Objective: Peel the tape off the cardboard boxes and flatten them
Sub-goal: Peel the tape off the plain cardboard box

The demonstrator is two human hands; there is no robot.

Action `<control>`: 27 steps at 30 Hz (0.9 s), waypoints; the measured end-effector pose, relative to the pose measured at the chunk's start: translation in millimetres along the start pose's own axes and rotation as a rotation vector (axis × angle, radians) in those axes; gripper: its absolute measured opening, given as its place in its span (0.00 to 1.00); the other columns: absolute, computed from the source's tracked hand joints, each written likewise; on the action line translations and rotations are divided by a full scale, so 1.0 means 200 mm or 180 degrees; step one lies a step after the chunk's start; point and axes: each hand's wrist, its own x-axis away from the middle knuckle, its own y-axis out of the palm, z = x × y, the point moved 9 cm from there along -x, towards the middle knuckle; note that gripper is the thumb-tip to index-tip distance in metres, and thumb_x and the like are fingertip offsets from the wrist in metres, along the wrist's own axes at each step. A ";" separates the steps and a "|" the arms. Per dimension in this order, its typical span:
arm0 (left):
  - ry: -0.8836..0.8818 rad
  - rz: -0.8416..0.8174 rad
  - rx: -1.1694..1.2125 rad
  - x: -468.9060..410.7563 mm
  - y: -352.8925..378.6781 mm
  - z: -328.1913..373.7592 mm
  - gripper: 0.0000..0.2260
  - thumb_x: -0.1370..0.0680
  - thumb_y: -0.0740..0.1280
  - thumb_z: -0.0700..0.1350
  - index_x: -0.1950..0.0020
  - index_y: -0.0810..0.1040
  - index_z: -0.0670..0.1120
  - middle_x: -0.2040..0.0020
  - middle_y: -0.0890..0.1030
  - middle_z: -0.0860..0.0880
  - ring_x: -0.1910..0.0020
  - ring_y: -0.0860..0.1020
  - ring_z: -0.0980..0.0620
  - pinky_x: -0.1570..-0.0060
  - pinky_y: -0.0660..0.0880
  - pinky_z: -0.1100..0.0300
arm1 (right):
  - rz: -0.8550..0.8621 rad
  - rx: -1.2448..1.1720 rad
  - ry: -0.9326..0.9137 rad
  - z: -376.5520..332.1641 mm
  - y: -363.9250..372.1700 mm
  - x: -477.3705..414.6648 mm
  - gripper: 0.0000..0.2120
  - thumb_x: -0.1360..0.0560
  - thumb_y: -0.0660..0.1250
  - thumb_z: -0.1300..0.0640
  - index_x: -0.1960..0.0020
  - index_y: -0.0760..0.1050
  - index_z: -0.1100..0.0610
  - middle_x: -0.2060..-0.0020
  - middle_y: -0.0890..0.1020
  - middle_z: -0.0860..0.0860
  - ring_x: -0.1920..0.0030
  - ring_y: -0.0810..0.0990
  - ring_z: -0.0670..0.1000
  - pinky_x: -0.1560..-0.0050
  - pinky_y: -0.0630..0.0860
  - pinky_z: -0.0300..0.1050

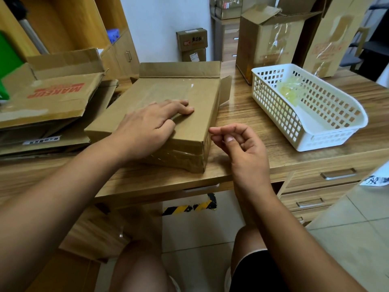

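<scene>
A flat brown cardboard box (pixel 185 95) lies on the wooden desk (pixel 242 114), its far flaps open and clear tape (pixel 181 157) wrapped over its near end. My left hand (pixel 153 123) rests flat on the box top, fingers spread and pressing down. My right hand (pixel 237 142) hovers at the box's near right corner with fingers curled and the thumb and index tip close together beside the edge. I cannot tell whether a strip of clear tape is between them.
A white plastic basket (pixel 307 131) with balled-up clear tape (pixel 291 93) stands at the right. Flattened boxes (pixel 48 102) are stacked at the left. Two tall taped boxes (pixel 265 43) stand at the back right. Desk drawers (pixel 320 186) sit below right.
</scene>
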 end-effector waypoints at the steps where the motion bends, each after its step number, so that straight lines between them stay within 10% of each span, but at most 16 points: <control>1: 0.0008 0.0006 -0.0005 0.00 0.00 0.00 0.24 0.24 0.50 0.53 0.28 0.66 0.66 0.24 0.65 0.64 0.28 0.65 0.58 0.34 0.68 0.47 | -0.0014 0.0034 0.0008 0.00 0.00 0.00 0.10 0.17 0.58 0.71 0.46 0.77 0.62 0.51 0.86 0.56 0.47 0.85 0.51 0.43 0.79 0.42; 27: -0.0003 0.0009 0.0029 0.01 0.00 0.01 0.25 0.24 0.50 0.51 0.27 0.67 0.63 0.24 0.65 0.63 0.28 0.64 0.60 0.32 0.64 0.51 | -0.0077 -0.0024 0.0025 0.00 -0.01 0.01 0.12 0.18 0.58 0.71 0.48 0.76 0.59 0.55 0.86 0.54 0.48 0.85 0.52 0.42 0.79 0.45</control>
